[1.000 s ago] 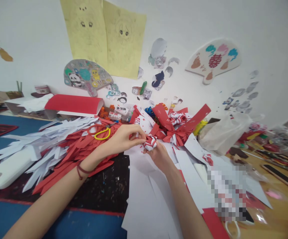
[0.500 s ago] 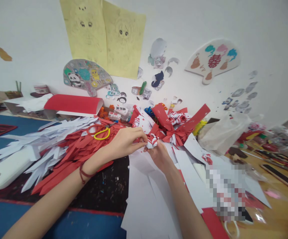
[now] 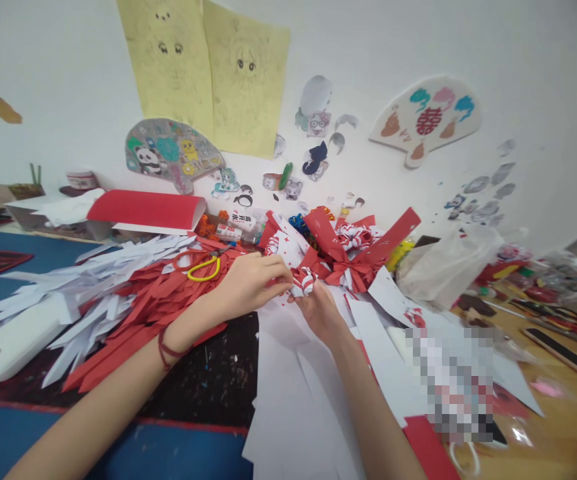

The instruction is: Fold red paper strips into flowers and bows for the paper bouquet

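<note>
Both my hands meet over the middle of the table on a small rolled red-and-white paper flower point(image 3: 303, 281). My left hand point(image 3: 248, 283) pinches its left side with fingers curled. From below, my right hand point(image 3: 318, 312) cups and grips it. Under my hands lie white paper sheets point(image 3: 288, 393). Just behind is a heap of finished red-and-white paper flowers and red strips point(image 3: 348, 250).
Cut red and white paper strips point(image 3: 118, 293) cover the left, with yellow-handled scissors point(image 3: 204, 267) on them. A red folded card point(image 3: 148, 208), a bottle point(image 3: 238, 230), a plastic bag point(image 3: 448, 267) and craft clutter at the right ring the work spot. Drawings hang on the wall.
My left fingers have shifted slightly on the paper flower, turning it a little; both hands stay in the same spot.
</note>
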`<state>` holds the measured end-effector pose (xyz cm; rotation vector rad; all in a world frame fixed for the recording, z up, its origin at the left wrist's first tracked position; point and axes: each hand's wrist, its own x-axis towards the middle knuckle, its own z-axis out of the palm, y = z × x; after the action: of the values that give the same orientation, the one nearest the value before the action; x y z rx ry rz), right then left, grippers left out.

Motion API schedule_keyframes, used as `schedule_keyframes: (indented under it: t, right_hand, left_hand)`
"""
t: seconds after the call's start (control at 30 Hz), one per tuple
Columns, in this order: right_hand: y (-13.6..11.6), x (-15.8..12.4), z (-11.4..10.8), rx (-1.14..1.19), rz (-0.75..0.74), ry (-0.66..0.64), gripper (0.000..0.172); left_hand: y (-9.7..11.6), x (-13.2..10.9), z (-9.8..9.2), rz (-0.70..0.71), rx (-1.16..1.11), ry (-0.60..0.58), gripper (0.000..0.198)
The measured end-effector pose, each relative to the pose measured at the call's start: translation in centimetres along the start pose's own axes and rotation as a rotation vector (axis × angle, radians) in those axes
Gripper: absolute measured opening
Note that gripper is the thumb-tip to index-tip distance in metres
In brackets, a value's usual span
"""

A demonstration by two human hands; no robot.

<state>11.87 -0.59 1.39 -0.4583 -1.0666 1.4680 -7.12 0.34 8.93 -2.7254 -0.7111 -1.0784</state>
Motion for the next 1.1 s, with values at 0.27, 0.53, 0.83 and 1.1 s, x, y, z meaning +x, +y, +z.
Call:
schedule_keyframes:
  t: [0.27, 0.53, 0.83, 1.1]
  right_hand:
    - [-0.1, -0.1, 0.5, -0.032, -0.059, -0.035, 0.033]
    - [0.1, 0.0, 0.2, -0.021, -0.061, 0.007, 0.033]
    - [0.3, 0.0, -0.1, -0.053, -0.043, -0.022, 0.038]
    - [0.1, -0.1, 0.0, -0.082, -0.043, -0.016, 0.037]
  left_hand:
    - [0.4, -0.4, 0.9, 0.264, 0.405, 0.139, 0.018]
    - [0.6, -0.7, 1.6, 0.157, 0.14, 0.147, 0.016]
    - [0.3, 0.5, 1.0, -0.4, -0.61, -0.036, 0.021]
    - [0.0, 0.2, 1.0, -0.249, -0.447, -0.055, 0.017]
